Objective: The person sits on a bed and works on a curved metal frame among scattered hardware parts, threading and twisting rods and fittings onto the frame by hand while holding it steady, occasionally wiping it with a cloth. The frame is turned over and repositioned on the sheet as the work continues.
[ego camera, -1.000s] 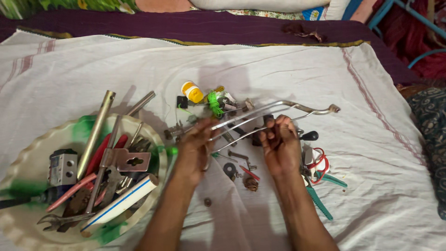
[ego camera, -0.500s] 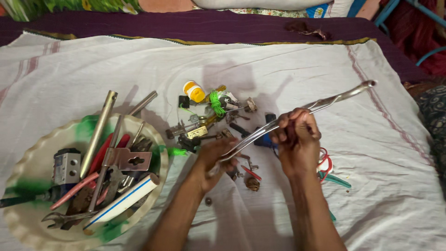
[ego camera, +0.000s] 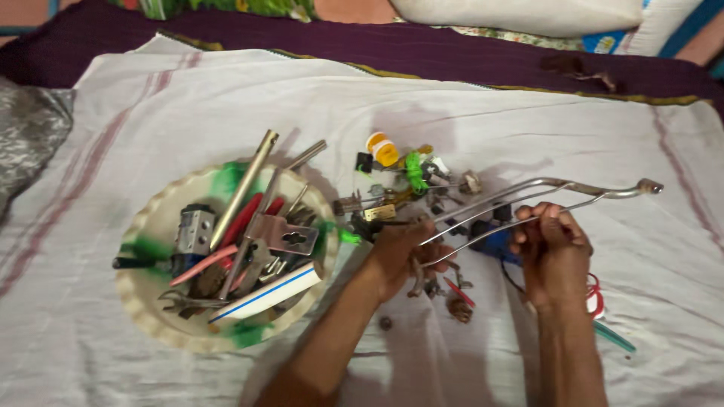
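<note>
Fingers of both the left hand [ego camera: 398,252] and right hand [ego camera: 553,245] were curled around a bent silver metal rod frame [ego camera: 528,197] (held above scattered small hardware [ego camera: 411,181]), beside a cream plastic bowl [ego camera: 143,301].

Both hands hold a bent metal rod frame [ego camera: 528,200] above a white cloth [ego camera: 188,98]. The left hand [ego camera: 396,252] grips its near end, the right hand [ego camera: 554,249] its middle. A round bowl [ego camera: 147,316] of tools sits left, small parts [ego camera: 411,177] behind.
</note>
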The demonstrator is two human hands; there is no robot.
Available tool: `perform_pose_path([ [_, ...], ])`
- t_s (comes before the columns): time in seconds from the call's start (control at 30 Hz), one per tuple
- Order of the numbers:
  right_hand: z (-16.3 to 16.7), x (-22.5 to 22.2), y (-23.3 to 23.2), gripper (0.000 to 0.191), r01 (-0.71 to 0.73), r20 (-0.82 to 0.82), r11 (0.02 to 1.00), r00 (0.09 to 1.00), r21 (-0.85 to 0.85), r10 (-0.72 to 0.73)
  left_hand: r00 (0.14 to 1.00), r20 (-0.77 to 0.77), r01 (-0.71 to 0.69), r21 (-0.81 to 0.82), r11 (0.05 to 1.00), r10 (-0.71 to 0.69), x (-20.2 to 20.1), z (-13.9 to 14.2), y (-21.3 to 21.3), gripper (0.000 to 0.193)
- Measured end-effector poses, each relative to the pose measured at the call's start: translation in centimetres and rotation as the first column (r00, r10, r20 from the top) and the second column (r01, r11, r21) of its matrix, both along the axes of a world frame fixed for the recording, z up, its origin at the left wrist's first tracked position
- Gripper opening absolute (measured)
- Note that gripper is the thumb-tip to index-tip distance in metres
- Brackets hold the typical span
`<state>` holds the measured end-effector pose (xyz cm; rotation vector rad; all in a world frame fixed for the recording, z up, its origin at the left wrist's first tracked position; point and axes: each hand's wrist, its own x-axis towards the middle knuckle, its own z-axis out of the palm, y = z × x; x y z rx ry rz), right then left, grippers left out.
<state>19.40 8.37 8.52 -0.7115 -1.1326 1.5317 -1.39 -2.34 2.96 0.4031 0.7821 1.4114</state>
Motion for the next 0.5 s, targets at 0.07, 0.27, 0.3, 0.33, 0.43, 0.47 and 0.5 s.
perform_pose_path([
  [0.07, -0.4, 0.3, 0.2, 0.022, 0.007, 0.055, 1.000, 0.998, -0.029, -0.005, 0.995, -0.057, -0.074, 0.047, 0.996, 0.077, -0.6, 0.6, -0.2, 0.030],
  [0.27, -1.3, -1.5, 0.0, 0.021, 0.063, 0.181, 0.992, 0.983, -0.110, -0.043, 0.966, -0.073, -0.235, 0.132, 0.963, 0.246, -1.1, 2.5, -1.2, 0.025],
  [0.3, -1.4, -1.7, -0.2, 0.020, 0.059, 0.167, 0.991, 0.985, -0.119, -0.038, 0.961, -0.092, -0.254, 0.085, 0.964, 0.261, -1.3, 2.5, -1.2, 0.026],
  [0.33, -1.7, -1.9, -0.4, 0.019, 0.061, 0.152, 0.990, 0.988, -0.130, -0.041, 0.951, -0.145, -0.266, 0.061, 0.962, 0.272, -1.6, 2.5, -1.2, 0.026],
  [0.43, -2.7, -2.9, -1.0, 0.017, 0.088, 0.133, 0.992, 0.988, -0.088, -0.076, 0.910, -0.296, -0.283, 0.071, 0.956, 0.291, -2.9, 1.6, -1.3, 0.026],
  [0.47, -2.9, -3.1, -1.1, 0.016, 0.074, 0.129, 0.992, 0.990, -0.101, -0.061, 0.886, -0.340, -0.287, 0.130, 0.949, 0.314, -3.3, 1.3, -1.3, 0.025],
  [0.5, -3.2, -3.3, -1.2, 0.015, 0.060, 0.124, 0.991, 0.991, -0.116, -0.045, 0.860, -0.381, -0.289, 0.187, 0.939, 0.340, -3.5, 1.0, -1.3, 0.025],
])
